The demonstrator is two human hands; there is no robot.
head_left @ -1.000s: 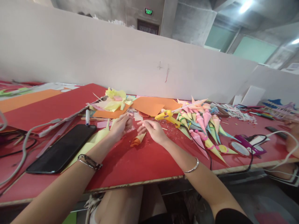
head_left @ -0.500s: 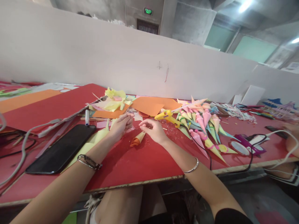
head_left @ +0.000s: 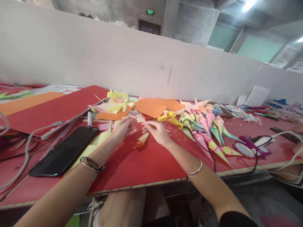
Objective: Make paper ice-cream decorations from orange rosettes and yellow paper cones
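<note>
My left hand (head_left: 123, 126) is above the red table (head_left: 142, 167), its fingers curled together; anything between them is too small to make out. To its right, my right hand (head_left: 156, 131) has thumb and fingers pinched, and what they hold, if anything, cannot be made out. The two hands are a short gap apart. Just below and between them lies a rolled paper cone (head_left: 141, 141), pale with an orange end. A yellow glue gun (head_left: 170, 119) rests beyond my right hand.
Many-coloured paper cones (head_left: 208, 126) are heaped at the right. A black phone (head_left: 65, 151) and a white marker (head_left: 89, 119) lie at the left. Orange sheets (head_left: 151, 106) are behind the hands. A purple device (head_left: 257, 148) with cables and part of another person are far right.
The fingers of my right hand have closed a little more towards each other. The view has shifted slightly; the cone and glue gun stay in place.
</note>
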